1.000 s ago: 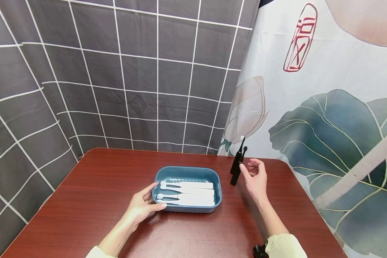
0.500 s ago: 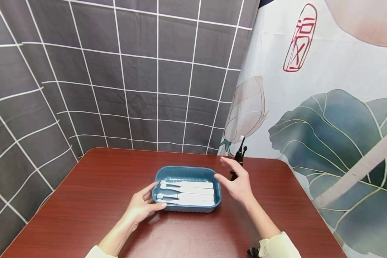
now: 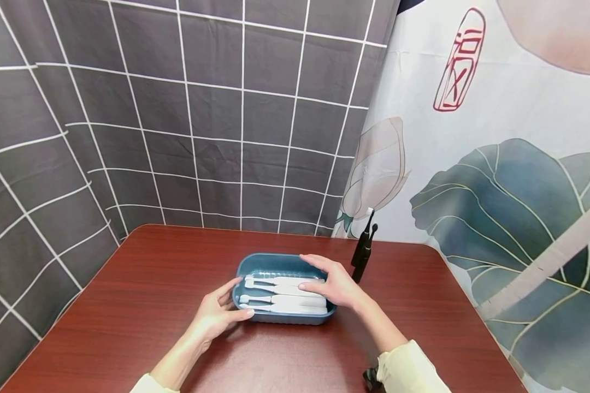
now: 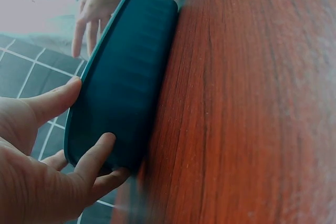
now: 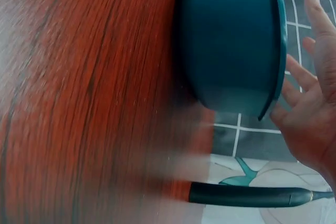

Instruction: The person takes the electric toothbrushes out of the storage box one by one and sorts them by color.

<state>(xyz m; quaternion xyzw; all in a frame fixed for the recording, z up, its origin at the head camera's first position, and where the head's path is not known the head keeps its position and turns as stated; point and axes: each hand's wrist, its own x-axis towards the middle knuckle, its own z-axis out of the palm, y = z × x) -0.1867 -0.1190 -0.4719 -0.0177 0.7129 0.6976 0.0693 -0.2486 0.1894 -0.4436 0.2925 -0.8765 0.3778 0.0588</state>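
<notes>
A blue plastic basket (image 3: 285,317) sits on the table, with several white electric toothbrushes (image 3: 295,299) lying side by side in it, heads to the left. At its left end my left hand (image 3: 215,311) holds the basket, thumb at the front rim and fingers against the end wall, as the left wrist view also shows. My right hand (image 3: 336,284) reaches over the basket's right end, fingers spread with nothing between them, and overlaps the toothbrush handles in the head view. Two black electric toothbrushes (image 3: 361,254) stand upright just beyond the right hand; one black toothbrush handle (image 5: 252,195) shows in the right wrist view.
The reddish-brown wooden table (image 3: 142,305) extends around the basket. Behind it hangs a dark grey cloth with a white grid (image 3: 216,142). At the right hangs a white cloth with lotus leaves (image 3: 491,207). A black wrist strap piece (image 3: 372,377) shows below the right sleeve.
My right hand has moved left, from beside the black toothbrushes to over the basket's right end. The black toothbrushes remain standing. My left hand stays at the basket's left end.
</notes>
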